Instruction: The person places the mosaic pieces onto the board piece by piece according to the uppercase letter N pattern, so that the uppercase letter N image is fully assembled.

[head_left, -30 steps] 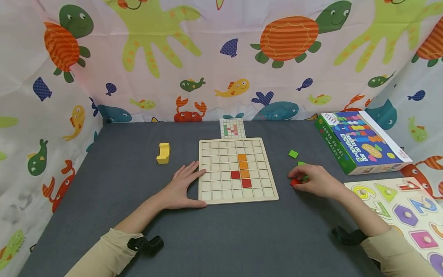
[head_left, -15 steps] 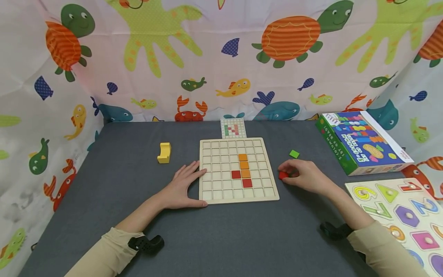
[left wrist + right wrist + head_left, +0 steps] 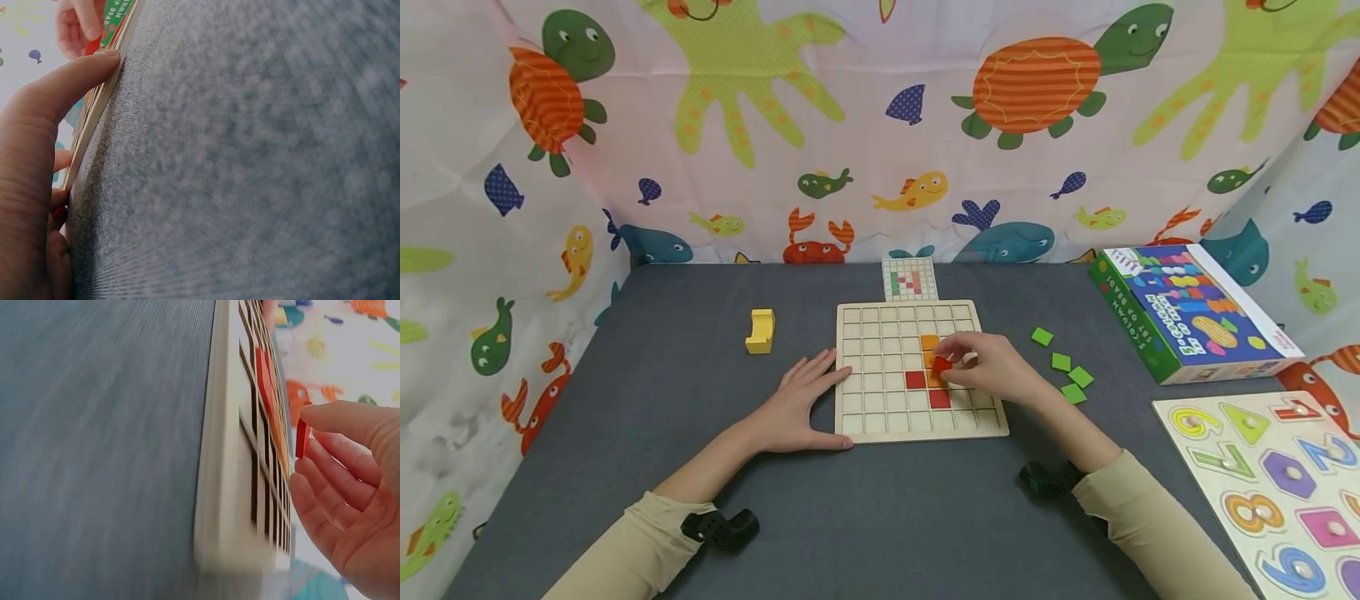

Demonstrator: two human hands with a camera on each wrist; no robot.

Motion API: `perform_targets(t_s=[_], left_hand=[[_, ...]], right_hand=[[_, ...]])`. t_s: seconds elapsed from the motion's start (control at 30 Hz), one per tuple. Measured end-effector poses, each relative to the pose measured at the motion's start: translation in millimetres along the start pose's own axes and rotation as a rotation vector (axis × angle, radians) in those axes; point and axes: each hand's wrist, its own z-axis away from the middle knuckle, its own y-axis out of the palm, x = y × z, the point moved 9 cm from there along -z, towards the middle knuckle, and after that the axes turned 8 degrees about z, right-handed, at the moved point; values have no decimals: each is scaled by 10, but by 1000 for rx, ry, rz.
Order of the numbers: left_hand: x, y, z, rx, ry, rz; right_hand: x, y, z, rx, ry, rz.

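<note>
My right hand (image 3: 988, 364) pinches a red square tile (image 3: 302, 438) between thumb and fingers, held over the wooden grid board (image 3: 872, 426). In the head view the tile overlaps the column of orange tiles (image 3: 929, 342). Two red tiles lie in board cells, one red tile (image 3: 915, 380) left of the column and another red tile (image 3: 939, 399) at its lower end. My left hand (image 3: 805, 404) rests at the board's left edge, fingers spread, with fingertips on the rim and the thumb (image 3: 94, 69) along the near corner.
Several green tiles (image 3: 1061, 362) lie right of the board. A small pattern card (image 3: 910, 279) touches its far edge. A yellow block (image 3: 760, 332) stands at left. On the right are a blue and green box (image 3: 1195, 317) and a puzzle board (image 3: 1240, 467) with knobbed shapes.
My right hand has picked up a red tile from beside the green ones and carried it left over the board. The green tiles are uncovered now. My left hand stays at the board.
</note>
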Motion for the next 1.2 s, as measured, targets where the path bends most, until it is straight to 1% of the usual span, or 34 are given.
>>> perform_targets(t_s=[0.1, 0.27, 0.4, 0.63, 0.77, 0.87, 0.97, 1.07, 1.2], left_hand=[[5, 11, -3, 3, 1, -2], [1, 18, -14, 4, 3, 4], [-15, 12, -25, 3, 5, 8], [-52, 1, -29, 6, 9, 18], [-53, -1, -32, 3, 12, 15], [-48, -1, -31, -2, 15, 8], [-42, -1, -21, -8, 16, 0], [-42, -5, -8, -14, 17, 1], [-43, -13, 1, -23, 16, 5]], right_hand=[[114, 116, -125, 12, -4, -3], [301, 259, -319, 9, -52, 55], [366, 331, -420, 11, -75, 63], [332, 366, -459, 18, -59, 28], [312, 313, -418, 10, -54, -11], [254, 214, -349, -17, -43, -26], [123, 94, -258, -45, -15, -33], [-64, -33, -151, -75, 27, -18], [-372, -229, 1, -137, 112, 45]])
